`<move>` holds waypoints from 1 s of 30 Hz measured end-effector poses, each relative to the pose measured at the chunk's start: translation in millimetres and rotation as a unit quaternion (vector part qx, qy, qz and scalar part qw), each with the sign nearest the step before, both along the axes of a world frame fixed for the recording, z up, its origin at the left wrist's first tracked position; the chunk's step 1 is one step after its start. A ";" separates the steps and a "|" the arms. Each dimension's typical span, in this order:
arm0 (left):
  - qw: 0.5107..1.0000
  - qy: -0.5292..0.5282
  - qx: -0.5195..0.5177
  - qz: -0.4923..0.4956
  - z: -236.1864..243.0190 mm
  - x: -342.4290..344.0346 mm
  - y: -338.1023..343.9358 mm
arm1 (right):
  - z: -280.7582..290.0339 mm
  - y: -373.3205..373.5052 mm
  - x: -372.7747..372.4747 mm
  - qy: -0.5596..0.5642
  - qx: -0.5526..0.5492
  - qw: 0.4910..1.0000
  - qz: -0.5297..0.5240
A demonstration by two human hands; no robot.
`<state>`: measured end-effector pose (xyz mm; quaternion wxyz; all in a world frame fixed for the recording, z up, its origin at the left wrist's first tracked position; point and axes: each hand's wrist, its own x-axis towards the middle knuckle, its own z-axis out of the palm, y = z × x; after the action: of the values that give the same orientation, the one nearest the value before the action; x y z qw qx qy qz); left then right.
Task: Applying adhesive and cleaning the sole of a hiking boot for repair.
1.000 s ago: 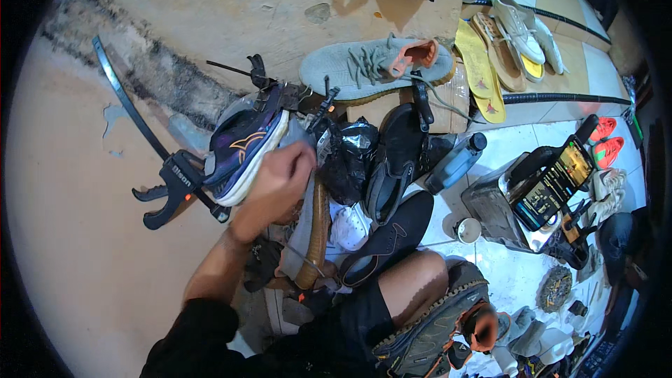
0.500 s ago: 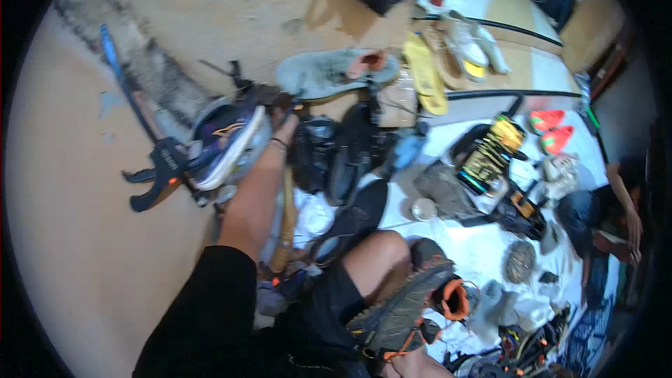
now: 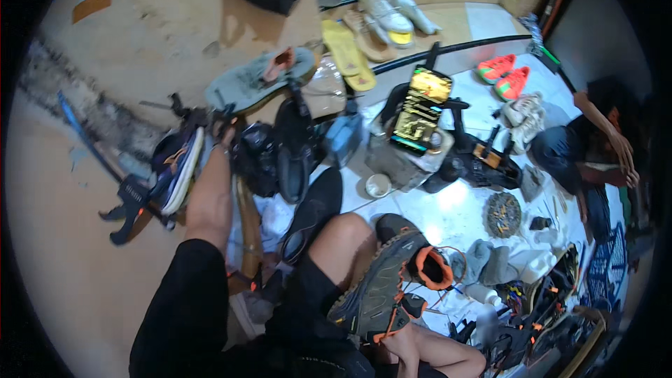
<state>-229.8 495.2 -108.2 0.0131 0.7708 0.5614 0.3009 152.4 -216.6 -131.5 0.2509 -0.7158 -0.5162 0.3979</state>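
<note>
Left hand [image 3: 222, 141] reaching over navy running shoe with white sole [image 3: 175, 171], clamped in black bar clamp [image 3: 133, 203] on floor; grip hidden, state unclear. Right hand unseen.

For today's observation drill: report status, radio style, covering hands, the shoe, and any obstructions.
Left hand on clamped blue sneaker. Right hand not in view. Black bar clamp grips sneaker. Black shoes crowd alongside.
</note>
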 end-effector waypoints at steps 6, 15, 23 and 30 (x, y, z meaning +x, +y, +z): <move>0.883 -0.405 -0.228 0.068 63.1 115.9 -141.1 | 60.5 -42.8 -47.0 0.088 -0.057 0.991 -0.083; 0.916 -0.394 -0.066 -0.029 152.3 57.2 -304.0 | 149.3 40.6 -64.9 0.082 0.054 0.984 -0.150; 0.902 -0.418 0.018 -0.110 251.7 68.7 -406.7 | 183.0 53.2 -78.4 -0.074 0.024 0.988 -0.136; 0.718 -0.604 -0.091 -0.332 301.0 84.1 -470.5 | 210.7 82.4 -99.4 -0.083 0.183 0.970 -0.138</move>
<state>-145.7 24.7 192.9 0.5188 0.5575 0.1666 0.6264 53.0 -134.3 79.2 0.3860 -0.7529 -0.4951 0.1973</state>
